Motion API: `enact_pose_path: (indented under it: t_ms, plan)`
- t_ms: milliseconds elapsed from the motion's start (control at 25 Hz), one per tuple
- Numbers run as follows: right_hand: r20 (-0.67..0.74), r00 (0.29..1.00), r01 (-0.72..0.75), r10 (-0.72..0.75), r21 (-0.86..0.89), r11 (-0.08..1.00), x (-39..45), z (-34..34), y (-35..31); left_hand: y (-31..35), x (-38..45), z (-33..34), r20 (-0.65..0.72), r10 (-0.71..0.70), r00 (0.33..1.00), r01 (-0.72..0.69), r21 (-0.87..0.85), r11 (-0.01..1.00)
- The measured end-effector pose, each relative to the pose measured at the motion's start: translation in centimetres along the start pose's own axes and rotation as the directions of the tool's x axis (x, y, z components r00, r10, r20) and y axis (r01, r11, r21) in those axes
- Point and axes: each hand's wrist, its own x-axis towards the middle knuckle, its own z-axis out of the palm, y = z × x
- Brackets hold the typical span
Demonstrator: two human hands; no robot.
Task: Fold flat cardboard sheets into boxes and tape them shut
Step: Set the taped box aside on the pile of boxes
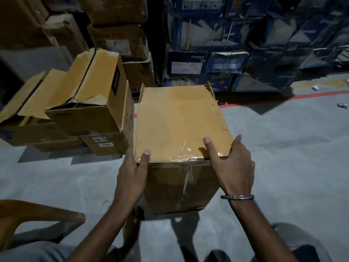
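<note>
A brown cardboard box (177,121) stands on the grey floor in front of me, its top face closed, with crinkled clear tape (187,154) over the near edge and down the front. My left hand (132,173) grips the near left corner, thumb on top and fingers down the left side. My right hand (232,165) grips the near right corner, thumb on the top face and fingers wrapped over the right edge. A bracelet sits on my right wrist.
Two open brown boxes (90,103) with raised flaps stand to the left on other cartons. Stacked brown cartons (120,38) and blue cartons (245,53) line the back. A red floor line (283,98) runs behind. A brown chair (37,214) is at lower left.
</note>
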Motion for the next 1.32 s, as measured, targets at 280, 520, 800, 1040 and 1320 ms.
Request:
enact_pose_path:
  t_ms: [280, 520, 800, 1040, 1320]
  plan:
    - [0.127, 0.992, 0.051, -0.004, -0.370, 0.928, -1.5, 0.2, -1.8, -0.4, -0.9, 0.3, 0.033, 0.007, 0.999, -0.010, 0.094, 0.996]
    - [0.051, 0.999, 0.002, 0.019, -0.385, 0.923, 0.9, 0.2, -1.0, 1.1, 0.1, -0.7, 0.060, -0.215, 0.975, 0.218, -0.045, 0.975]
    - [0.199, 0.974, -0.115, 0.104, 0.043, 0.992, 3.1, 0.0, 1.4, 1.0, 3.6, -0.9, 0.265, -0.327, 0.907, 0.404, -0.333, 0.852]
    - [0.041, 0.998, 0.036, -0.042, 0.131, 0.991, 2.0, -1.3, 2.5, 1.6, 1.7, -0.7, 0.240, -0.200, 0.950, 0.289, -0.432, 0.854]
    - [0.168, 0.985, -0.035, -0.038, 0.415, 0.909, 0.8, -0.2, 4.6, -1.6, 0.6, -1.2, 0.127, 0.005, 0.992, 0.023, -0.220, 0.975]
